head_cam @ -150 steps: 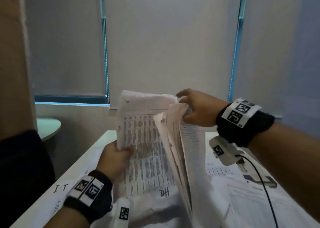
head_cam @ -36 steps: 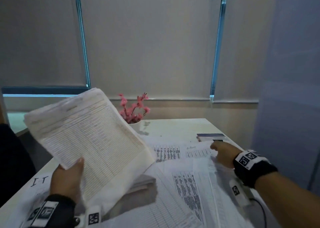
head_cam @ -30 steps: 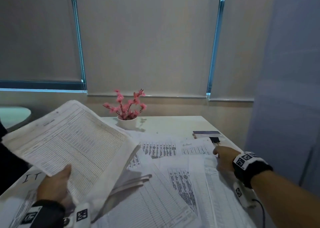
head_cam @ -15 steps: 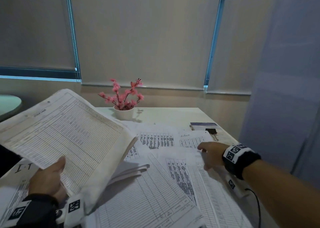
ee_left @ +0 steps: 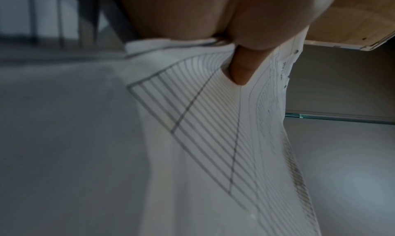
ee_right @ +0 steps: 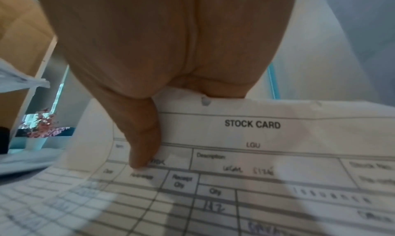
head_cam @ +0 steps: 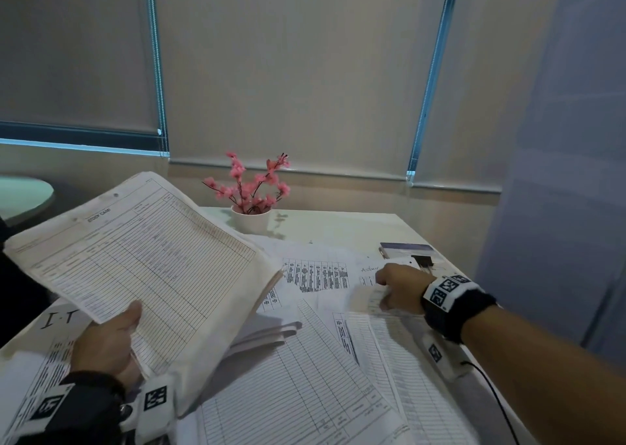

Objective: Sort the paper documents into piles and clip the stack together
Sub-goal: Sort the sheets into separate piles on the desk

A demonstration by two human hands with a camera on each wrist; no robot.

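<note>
My left hand grips a thick stack of ruled stock-card sheets by its near edge and holds it tilted above the left of the table. The left wrist view has my thumb pressed on the stack. At the right, my right hand pinches the top edge of a loose stock-card sheet lying among spread papers. In the right wrist view my thumb lies on that sheet. A black binder clip sits just beyond the right hand.
A white pot of pink flowers stands at the back of the white table. A dark flat booklet lies by the clip. A smaller pile of sheets rests under the raised stack. A paper marked "I.T" lies at the left.
My right hand has drawn back from the binder clip and taken hold of the top edge of a loose sheet. The left hand keeps the stack raised.
</note>
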